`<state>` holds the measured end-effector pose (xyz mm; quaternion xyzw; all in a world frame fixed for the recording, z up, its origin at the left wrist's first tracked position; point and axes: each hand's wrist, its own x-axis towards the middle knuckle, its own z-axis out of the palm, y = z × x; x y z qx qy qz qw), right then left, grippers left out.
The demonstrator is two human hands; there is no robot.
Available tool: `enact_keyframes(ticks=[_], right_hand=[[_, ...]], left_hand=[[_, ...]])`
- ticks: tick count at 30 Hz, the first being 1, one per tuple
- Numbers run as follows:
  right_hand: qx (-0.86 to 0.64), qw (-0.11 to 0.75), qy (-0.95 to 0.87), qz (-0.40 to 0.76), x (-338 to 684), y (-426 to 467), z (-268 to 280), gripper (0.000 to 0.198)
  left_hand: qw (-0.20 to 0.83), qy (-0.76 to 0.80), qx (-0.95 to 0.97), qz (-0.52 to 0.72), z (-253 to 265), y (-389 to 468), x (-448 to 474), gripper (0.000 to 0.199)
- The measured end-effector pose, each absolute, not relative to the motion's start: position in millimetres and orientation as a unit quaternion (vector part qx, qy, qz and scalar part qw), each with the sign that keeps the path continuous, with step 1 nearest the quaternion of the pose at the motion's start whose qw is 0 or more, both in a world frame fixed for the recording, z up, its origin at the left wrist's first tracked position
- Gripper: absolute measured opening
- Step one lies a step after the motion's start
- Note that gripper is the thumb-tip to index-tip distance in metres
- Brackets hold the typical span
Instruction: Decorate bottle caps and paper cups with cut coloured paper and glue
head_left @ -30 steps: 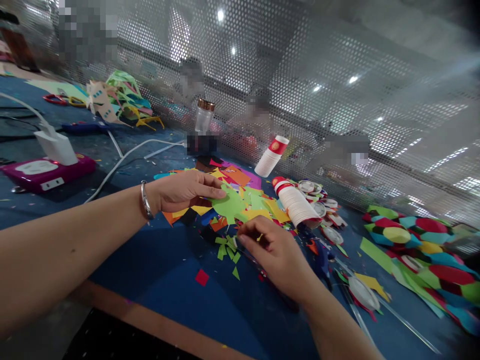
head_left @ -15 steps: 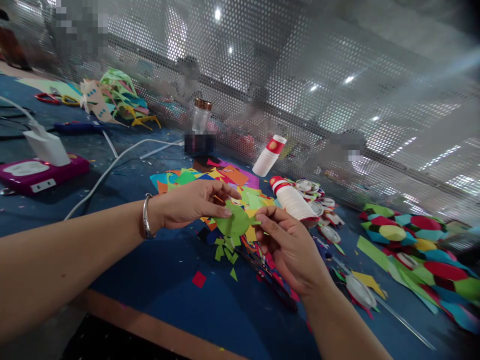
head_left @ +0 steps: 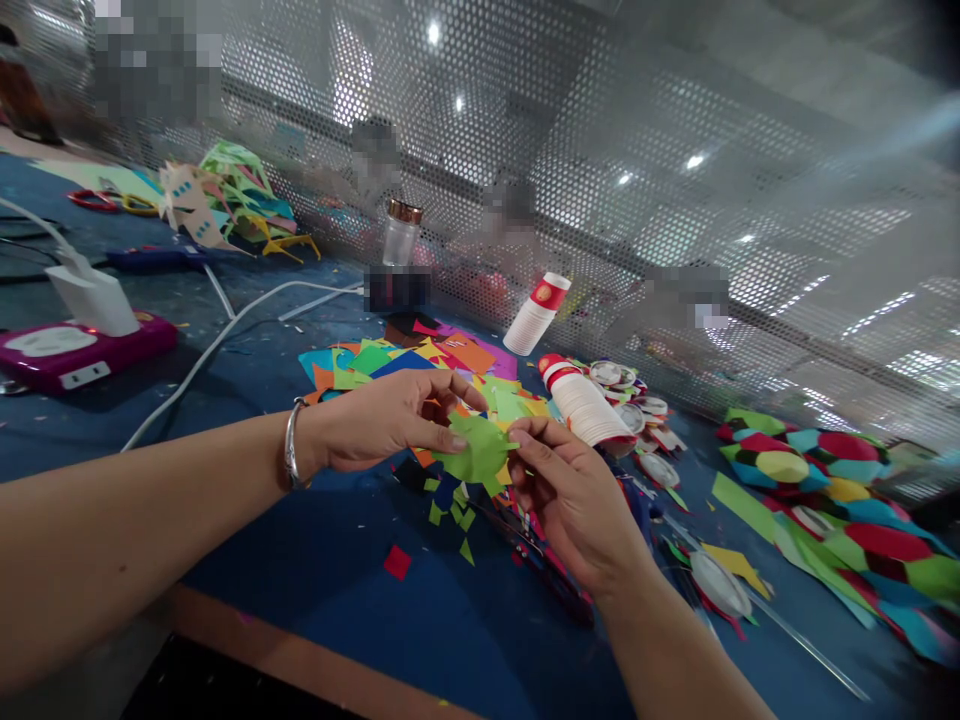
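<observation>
Between left grip [head_left: 394, 422] and right grip [head_left: 568, 497], green paper [head_left: 480, 455], apparently in both.

No text is readable; the cups [head_left: 527, 328] bear an illegible emblem [head_left: 545, 295].

A blue table [head_left: 300, 560] is carrying a heap of coloured paper [head_left: 459, 354]. Nearer than the heap, a red paper square [head_left: 397, 562] is lying; left of the heap, a purple power strip [head_left: 124, 356] is resting. Beyond the heap, a cup stack [head_left: 531, 328] is standing; right of the heap, toppled cups [head_left: 591, 409] are lying, with patterned paper [head_left: 862, 500] sitting farther right.
</observation>
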<state>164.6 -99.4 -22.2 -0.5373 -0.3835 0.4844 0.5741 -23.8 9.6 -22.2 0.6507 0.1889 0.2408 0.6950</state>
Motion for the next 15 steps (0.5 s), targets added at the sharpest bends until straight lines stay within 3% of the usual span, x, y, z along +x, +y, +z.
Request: enact_keyframes(ticks=[15], right_hand=[[-0.554, 0.558, -0.436, 0.438, 163.3, -101.1, -24.4, 0.030]], left_hand=[[0.687, 0.190, 0.658, 0.243, -22.8, 9.6, -24.9, 0.042]])
